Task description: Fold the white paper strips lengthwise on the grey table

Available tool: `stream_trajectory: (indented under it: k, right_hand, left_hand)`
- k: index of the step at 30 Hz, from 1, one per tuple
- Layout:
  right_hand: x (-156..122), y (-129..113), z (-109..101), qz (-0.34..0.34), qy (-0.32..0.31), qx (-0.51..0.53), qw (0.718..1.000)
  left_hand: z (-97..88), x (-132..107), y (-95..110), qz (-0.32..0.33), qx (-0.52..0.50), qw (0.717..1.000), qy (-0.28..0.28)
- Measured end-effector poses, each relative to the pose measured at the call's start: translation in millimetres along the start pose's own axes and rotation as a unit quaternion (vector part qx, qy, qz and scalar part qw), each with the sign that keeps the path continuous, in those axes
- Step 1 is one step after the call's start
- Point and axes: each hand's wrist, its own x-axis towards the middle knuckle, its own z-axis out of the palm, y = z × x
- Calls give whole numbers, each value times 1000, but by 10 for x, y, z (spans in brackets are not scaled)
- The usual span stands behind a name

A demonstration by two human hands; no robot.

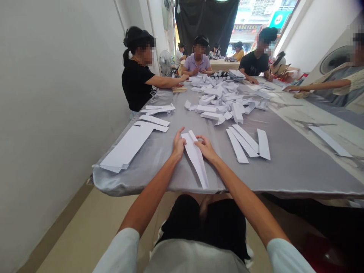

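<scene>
Between my two hands is a white folded paper sheet (194, 154), long and narrow, its near end pointing toward the table's front edge. My left hand (179, 144) grips its far left edge, thumb on the paper. On the opposite edge, my right hand (206, 147) pinches the paper near a raised flap. To the left lies a stack of flat white sheets (127, 146), with narrower white strips (155, 120) just beyond it. Several folded white strips (244, 140) rest to the right of my right hand.
A large heap of folded white paper pieces (218, 96) covers the table's middle. The grey tablecloth (284, 170) ends close to my lap. Co-workers sit around the table, one at the left (139, 76), one across (197, 62), others at the right. A wall (57, 94) stands left.
</scene>
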Motion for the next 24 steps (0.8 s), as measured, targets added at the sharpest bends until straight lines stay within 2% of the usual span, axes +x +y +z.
stream_trajectory:
  k: [5,12,18,21,24]
  right_hand:
    - [-22,-17,18,13,-8,8,1000]
    - [-41,-59,46,13,-31,15,999]
    - [-71,-93,50,31,-34,6,999]
    - [-81,-93,56,18,-40,1,999]
    - [-81,-85,61,2,-40,2,999]
  left_hand:
    - [0,-14,2,35,15,998,-41]
    - [95,-80,54,5,-23,999,-46]
    - [56,-63,30,-15,-32,997,-63]
    - [28,-45,3,-11,-17,995,-96]
    - [12,-38,-17,9,42,989,-143]
